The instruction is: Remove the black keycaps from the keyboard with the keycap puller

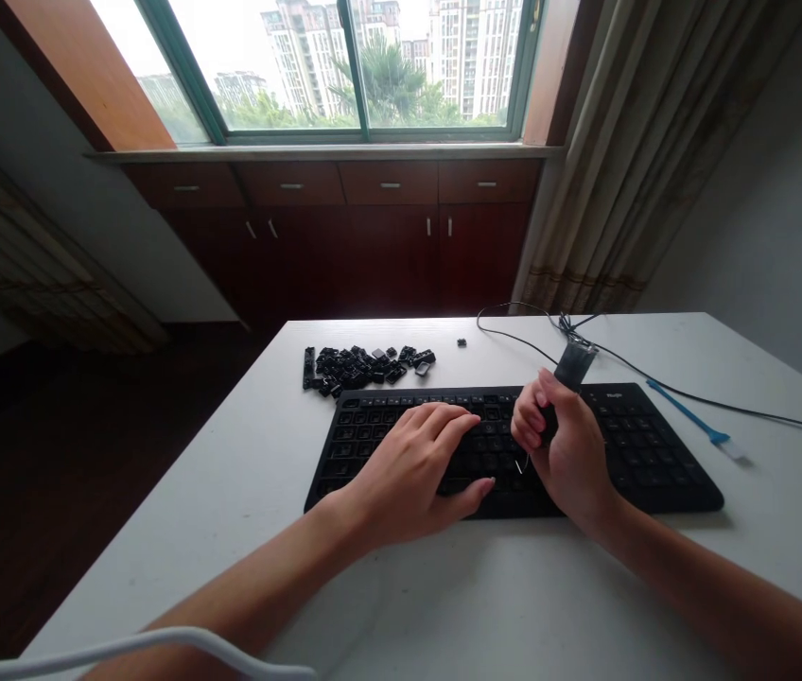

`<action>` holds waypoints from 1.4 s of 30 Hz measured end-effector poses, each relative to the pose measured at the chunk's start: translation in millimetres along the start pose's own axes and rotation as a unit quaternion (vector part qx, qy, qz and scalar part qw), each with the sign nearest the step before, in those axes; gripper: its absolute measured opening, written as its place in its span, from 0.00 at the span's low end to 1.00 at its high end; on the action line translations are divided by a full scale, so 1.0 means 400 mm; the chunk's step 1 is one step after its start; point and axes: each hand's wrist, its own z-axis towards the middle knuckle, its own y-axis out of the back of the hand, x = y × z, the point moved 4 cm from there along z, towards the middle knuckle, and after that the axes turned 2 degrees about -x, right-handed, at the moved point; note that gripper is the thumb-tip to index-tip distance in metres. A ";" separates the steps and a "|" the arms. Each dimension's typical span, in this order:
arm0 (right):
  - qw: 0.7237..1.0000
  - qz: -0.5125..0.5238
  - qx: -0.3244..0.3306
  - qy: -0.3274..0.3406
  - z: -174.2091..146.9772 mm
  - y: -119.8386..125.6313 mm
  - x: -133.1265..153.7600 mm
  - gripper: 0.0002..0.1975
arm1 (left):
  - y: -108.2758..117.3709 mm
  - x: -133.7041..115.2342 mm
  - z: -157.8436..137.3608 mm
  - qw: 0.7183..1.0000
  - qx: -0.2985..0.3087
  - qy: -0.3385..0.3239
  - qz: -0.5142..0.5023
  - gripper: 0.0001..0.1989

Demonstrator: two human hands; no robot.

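A black keyboard (646,445) lies across the white table; on its left part many keycaps are off and the bare key sockets show. My left hand (415,463) rests palm down over the middle of the keyboard, thumb apart from the fingers, holding nothing. My right hand (567,440) is closed round the dark handle of a keycap puller (575,363). The tool's broad dark end sticks up above the fist, and a thin wire end points down towards the keys. Whether the wire touches a key, I cannot tell. Loose black keycaps (355,367) lie heaped behind the keyboard.
One small keycap (462,342) lies apart from the heap. A thin black cable (699,397) runs over the right side of the table (195,530). Beside the keyboard lies a blue brush (688,416). A white cable (160,638) crosses my left forearm.
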 end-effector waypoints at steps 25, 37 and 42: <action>0.981 -0.155 -0.011 0.119 -0.036 -0.006 -0.023 0.10 | 0.002 -0.021 0.007 1.000 0.006 -0.003 0.007 0.33; 0.889 -0.380 0.121 0.224 -0.041 0.007 0.031 0.07 | -0.104 -0.075 0.104 0.999 0.006 -0.011 0.034 0.31; 0.919 -0.327 0.067 0.211 -0.041 0.009 0.000 0.11 | -0.122 -0.073 0.083 0.998 0.015 0.006 0.064 0.35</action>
